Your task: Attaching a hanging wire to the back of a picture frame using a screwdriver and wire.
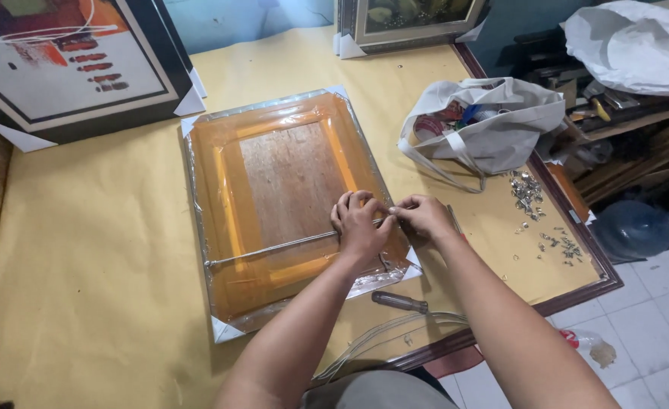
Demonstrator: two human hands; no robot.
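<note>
Orange-taped, plastic-wrapped frame back (289, 204) on our yellow paper-covered surface (84, 250).
Our left hand (359, 223) and right hand (424, 216) pinch its thin hanging wire (274, 248).

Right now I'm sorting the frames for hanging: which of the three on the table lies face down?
The plastic-wrapped frame in the middle, under both hands, showing its wooden back; the other two lean at the table's far edge, pictures showing.

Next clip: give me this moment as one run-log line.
left hand: pinching hanging wire | right hand: pinching same wire at frame's right edge | wrapped picture frame: face down on table | screwdriver: lying nearby, untouched
</note>
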